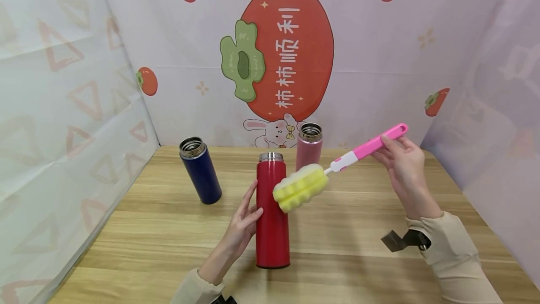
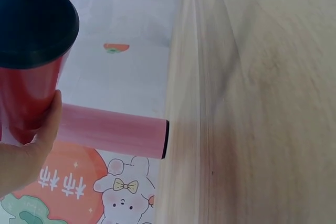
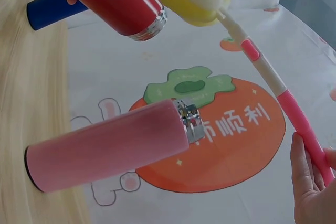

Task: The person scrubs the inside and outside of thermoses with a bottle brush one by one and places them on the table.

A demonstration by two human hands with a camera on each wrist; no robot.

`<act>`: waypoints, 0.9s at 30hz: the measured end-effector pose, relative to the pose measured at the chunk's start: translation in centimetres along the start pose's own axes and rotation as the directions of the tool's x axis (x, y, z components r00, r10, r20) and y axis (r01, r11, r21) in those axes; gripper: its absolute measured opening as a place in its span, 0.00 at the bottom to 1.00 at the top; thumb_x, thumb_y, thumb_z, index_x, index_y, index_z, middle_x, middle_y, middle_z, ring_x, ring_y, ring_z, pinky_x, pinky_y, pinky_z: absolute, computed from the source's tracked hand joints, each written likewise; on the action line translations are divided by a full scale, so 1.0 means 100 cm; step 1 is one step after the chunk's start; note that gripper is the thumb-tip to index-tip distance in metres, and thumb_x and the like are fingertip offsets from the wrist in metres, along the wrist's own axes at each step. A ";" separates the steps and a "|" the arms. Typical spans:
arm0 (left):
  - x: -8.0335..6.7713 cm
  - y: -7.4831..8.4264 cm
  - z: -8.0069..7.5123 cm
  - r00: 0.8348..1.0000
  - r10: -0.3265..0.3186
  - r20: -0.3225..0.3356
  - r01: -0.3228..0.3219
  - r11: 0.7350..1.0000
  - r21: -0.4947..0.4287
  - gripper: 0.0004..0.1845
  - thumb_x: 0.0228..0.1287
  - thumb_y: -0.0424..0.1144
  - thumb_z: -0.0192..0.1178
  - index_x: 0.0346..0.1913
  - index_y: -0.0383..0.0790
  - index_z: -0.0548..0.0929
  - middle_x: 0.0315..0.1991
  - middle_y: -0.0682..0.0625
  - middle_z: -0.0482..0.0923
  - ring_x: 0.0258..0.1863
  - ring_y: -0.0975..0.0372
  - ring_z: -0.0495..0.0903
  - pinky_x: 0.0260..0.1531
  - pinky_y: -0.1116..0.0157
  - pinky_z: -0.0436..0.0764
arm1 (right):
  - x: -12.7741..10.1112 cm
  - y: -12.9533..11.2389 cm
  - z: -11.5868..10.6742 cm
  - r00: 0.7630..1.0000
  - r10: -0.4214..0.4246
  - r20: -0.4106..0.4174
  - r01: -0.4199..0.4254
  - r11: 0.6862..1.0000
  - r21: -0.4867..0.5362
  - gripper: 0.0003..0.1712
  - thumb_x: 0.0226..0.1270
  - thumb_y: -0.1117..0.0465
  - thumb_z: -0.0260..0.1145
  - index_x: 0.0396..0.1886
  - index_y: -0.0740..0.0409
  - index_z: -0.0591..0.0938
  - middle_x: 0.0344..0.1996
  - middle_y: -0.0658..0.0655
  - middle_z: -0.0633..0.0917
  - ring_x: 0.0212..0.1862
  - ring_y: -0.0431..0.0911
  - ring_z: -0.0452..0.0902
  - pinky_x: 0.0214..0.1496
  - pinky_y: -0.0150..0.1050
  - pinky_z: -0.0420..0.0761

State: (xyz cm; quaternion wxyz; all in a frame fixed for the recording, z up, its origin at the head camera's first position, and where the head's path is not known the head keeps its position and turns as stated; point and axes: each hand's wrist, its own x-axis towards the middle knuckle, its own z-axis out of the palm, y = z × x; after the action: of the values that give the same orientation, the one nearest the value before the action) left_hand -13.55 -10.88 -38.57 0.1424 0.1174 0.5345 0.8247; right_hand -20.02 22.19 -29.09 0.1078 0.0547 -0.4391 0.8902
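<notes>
The red bottle stands upright on the wooden table, close to the person. The left hand rests against its side with fingers mostly straight. The right hand pinches the pink handle of the bottle brush. Its yellow sponge head touches the red bottle's side. Farther back stand a blue bottle and a pink bottle, partly hidden behind the red one.
</notes>
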 end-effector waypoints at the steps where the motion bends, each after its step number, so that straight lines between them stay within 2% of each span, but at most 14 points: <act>1: 0.000 0.000 0.000 1.000 0.001 0.002 -0.001 1.000 0.003 0.33 0.65 0.31 0.44 0.68 0.57 0.46 0.64 0.40 0.50 0.55 0.57 0.66 0.51 0.58 0.69 | 0.001 0.000 0.001 1.000 -0.005 -0.009 0.005 1.000 0.015 0.11 0.55 0.70 0.62 0.38 0.69 0.72 0.26 0.61 0.83 0.30 0.47 0.81 0.36 0.38 0.78; 8: 0.000 0.000 -0.002 1.000 -0.009 0.017 0.008 0.999 0.034 0.33 0.65 0.31 0.44 0.68 0.59 0.47 0.65 0.42 0.49 0.58 0.55 0.61 0.52 0.58 0.67 | 0.004 -0.002 0.001 0.998 -0.025 -0.057 0.027 0.998 0.048 0.13 0.52 0.70 0.64 0.37 0.68 0.72 0.26 0.61 0.82 0.30 0.48 0.81 0.36 0.39 0.78; 16: 0.000 -0.001 -0.005 0.999 -0.006 0.045 0.005 0.999 0.032 0.33 0.65 0.30 0.43 0.68 0.58 0.46 0.64 0.41 0.50 0.56 0.57 0.64 0.51 0.59 0.68 | 0.004 -0.005 0.001 0.992 -0.041 -0.117 0.052 0.994 0.094 0.14 0.50 0.70 0.66 0.37 0.69 0.73 0.27 0.62 0.82 0.31 0.49 0.81 0.37 0.39 0.78; 24: -0.001 0.002 -0.006 0.999 0.031 -0.040 -0.029 0.997 0.065 0.34 0.64 0.31 0.46 0.68 0.57 0.48 0.61 0.38 0.55 0.54 0.56 0.66 0.49 0.58 0.68 | -0.001 -0.008 -0.005 0.993 -0.043 -0.113 0.063 0.982 0.180 0.10 0.54 0.72 0.62 0.36 0.69 0.72 0.27 0.63 0.81 0.31 0.50 0.81 0.37 0.40 0.78; 27: -0.001 0.004 -0.008 0.996 0.056 -0.074 -0.051 0.996 0.073 0.34 0.63 0.31 0.46 0.68 0.57 0.49 0.62 0.38 0.55 0.54 0.57 0.67 0.49 0.58 0.69 | -0.003 -0.009 -0.007 0.992 -0.022 -0.121 0.042 0.985 0.166 0.12 0.53 0.71 0.63 0.37 0.68 0.72 0.28 0.62 0.82 0.32 0.49 0.81 0.38 0.39 0.78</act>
State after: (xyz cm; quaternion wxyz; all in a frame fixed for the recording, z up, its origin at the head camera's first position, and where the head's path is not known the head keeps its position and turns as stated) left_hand -13.73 -11.74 -38.50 0.0956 0.1054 0.5653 0.8125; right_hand -19.46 23.26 -28.89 0.1432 0.0179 -0.3543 0.9239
